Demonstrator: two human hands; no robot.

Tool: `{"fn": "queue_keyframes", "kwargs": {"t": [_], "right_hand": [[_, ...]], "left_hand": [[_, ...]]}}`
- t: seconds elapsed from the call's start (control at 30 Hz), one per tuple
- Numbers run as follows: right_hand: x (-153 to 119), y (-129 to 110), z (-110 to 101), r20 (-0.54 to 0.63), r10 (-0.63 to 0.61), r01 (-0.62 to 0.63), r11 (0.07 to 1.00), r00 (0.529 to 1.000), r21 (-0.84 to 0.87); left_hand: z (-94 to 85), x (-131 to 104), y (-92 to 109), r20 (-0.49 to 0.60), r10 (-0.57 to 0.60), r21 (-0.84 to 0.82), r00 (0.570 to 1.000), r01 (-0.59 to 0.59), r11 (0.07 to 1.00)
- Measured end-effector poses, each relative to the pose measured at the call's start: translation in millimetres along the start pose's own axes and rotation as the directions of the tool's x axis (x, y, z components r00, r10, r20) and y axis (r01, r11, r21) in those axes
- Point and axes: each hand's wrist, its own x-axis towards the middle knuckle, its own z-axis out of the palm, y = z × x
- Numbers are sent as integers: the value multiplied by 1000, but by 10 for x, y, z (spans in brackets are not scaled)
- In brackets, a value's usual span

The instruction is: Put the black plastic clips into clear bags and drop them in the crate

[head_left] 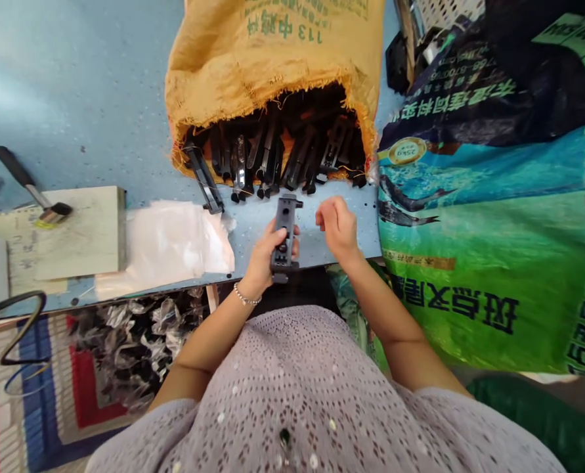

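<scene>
My left hand [261, 258] is closed around a long black plastic part [285, 226], its thumb lying across the front. Round holes and a small side knob show on the part, which is held near the table's front edge. My right hand [339, 226] is a short way to the right, apart from the part, with its fingers curled together. Whatever those fingers may hold is hidden. Just beyond both hands, several similar black parts [267, 154] stick out of the mouth of an orange woven sack [272, 72].
Clear plastic bags [178, 240] lie left on the blue table [100, 79], beside a pad [90, 230] bearing a black-handled tool [33, 187]. A blue-green printed sack [469, 217] bulges at right. Below the left edge, a striped basket [36, 394] stands near wrapped dark pieces [139, 341].
</scene>
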Motion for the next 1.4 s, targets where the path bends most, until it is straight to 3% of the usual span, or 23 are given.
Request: {"fn": "queue_keyframes", "kwargs": {"t": [0.07,0.13,0.2,0.27,0.33,0.4,0.47,0.53,0.6,0.67,0.8,0.87,0.93,1.07,1.2,1.3,1.4], "right_hand": [[-187,-115,76,101,-211,217,975,972,-50],[-353,-187,163,238,-323,347,936,916,-64],[-401,-183,206,382,-282,318,948,880,-33],[-281,-120,183,463,-182,215,976,867,-19],[-6,-41,133,364,-42,94,987,930,-126],[352,16,130,130,89,-45,949,987,-311],[695,46,211,-9,172,-154,861,985,-484],[932,65,337,17,217,-163,782,976,-602],[1017,89,431,98,241,-118,740,965,-663],[953,110,441,146,252,-92,737,957,-670],[584,69,286,109,194,-87,783,975,-616],[435,20,227,123,138,-43,820,983,-571],[390,1,223,143,129,-38,857,981,-513],[586,109,310,123,241,-173,899,963,-402],[750,148,361,22,268,-247,914,963,-321],[580,-55,355,-12,90,-89,952,996,-294],[273,-330,270,118,-169,195,949,978,-250]], "left_hand": [[-30,49,14,-93,25,-30,995,-27,999],[-88,73,37,-160,22,1,987,-22,1000],[-163,77,45,-206,57,140,977,-29,990],[-233,77,9,-217,157,403,964,-58,913],[-260,90,-86,-183,257,692,949,-62,720],[-224,118,-222,-135,293,880,946,-22,475],[-152,151,-349,-105,281,954,954,17,300],[-106,170,-418,-88,261,969,961,22,246],[-132,171,-405,-70,265,954,962,-13,301],[-227,168,-318,-48,314,899,948,-96,428],[-419,281,-31,-89,336,610,938,-215,763],[-441,443,109,-116,307,495,945,-213,843],[-419,653,213,-118,295,538,948,-189,821],[-335,1005,300,-69,233,728,970,-111,677],[-263,1080,365,-54,188,536,981,-130,834],[-188,997,468,-116,308,528,944,-203,825],[-138,820,585,-116,367,545,923,-250,800]]}}
